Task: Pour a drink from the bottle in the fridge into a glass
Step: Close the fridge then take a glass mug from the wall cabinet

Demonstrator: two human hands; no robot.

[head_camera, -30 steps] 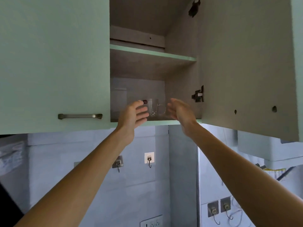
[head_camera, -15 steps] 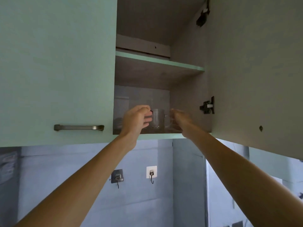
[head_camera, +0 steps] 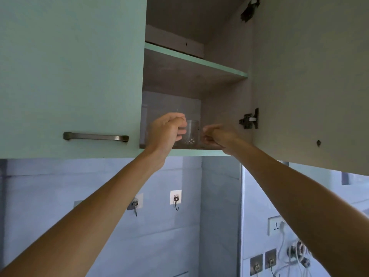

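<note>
— While the left hand [head_camera: 166, 132] curls its fingers [head_camera: 180, 131] onto the left side of the glass [head_camera: 193, 132], what is the right hand [head_camera: 216, 135] doing?
— Its fingers [head_camera: 207, 139] are curled too, just right of the glass. I cannot tell whether they touch it or pinch anything.
— And the glass itself?
— It is clear and upright between the two sets of fingertips, on the bottom shelf [head_camera: 191, 152] of a cabinet, just under the fingers.
— Above them?
— A second shelf [head_camera: 199, 60], green-edged, with a grey underside.
— Further out?
— Left of the left fingers is a closed green door [head_camera: 69, 76] with a metal handle [head_camera: 95, 136]. Right of the right fingers is an open door [head_camera: 309, 76] with its hinge [head_camera: 249, 120].
— Below the arms?
— A bluish tiled wall [head_camera: 119, 246] with two stick-on hooks [head_camera: 176, 199]. A socket [head_camera: 276, 225] with cables is low on the right.
</note>
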